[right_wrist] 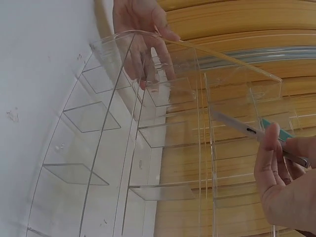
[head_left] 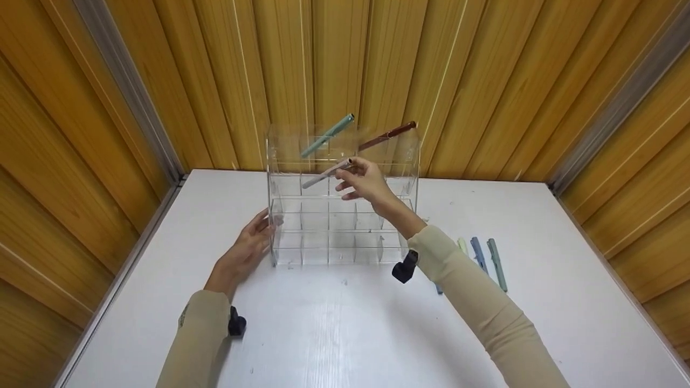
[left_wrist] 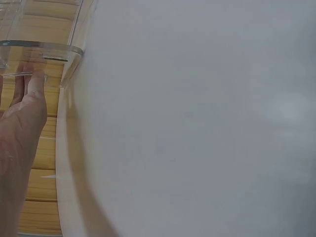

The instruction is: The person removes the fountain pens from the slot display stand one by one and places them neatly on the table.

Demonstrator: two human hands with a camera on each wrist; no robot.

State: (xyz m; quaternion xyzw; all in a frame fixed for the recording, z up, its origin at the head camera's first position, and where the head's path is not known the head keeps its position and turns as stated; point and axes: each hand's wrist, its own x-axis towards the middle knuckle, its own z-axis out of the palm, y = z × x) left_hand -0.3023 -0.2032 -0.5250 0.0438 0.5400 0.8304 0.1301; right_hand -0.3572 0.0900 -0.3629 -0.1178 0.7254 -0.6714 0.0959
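A clear acrylic organizer (head_left: 342, 222) with tiered compartments stands on the white table. My left hand (head_left: 252, 241) touches its left side panel, fingers extended; through the panel the left hand (right_wrist: 148, 44) shows in the right wrist view. My right hand (head_left: 369, 186) pinches a pale grey pen (head_left: 326, 173) near its dark-tipped upper end, holding it tilted over the organizer's upper tiers. In the right wrist view the grey pen (right_wrist: 237, 123) points toward a compartment. A teal pen (head_left: 328, 134) and a dark red pen (head_left: 388, 135) lean in the back row.
To the right on the table (head_left: 560, 323) lie a green pen (head_left: 497, 265), a blue pen (head_left: 478, 253) and a yellow-green pen (head_left: 462, 245). The right sleeve partly covers another blue pen (head_left: 439, 289). Wood-patterned walls (head_left: 334, 64) enclose the back and sides.
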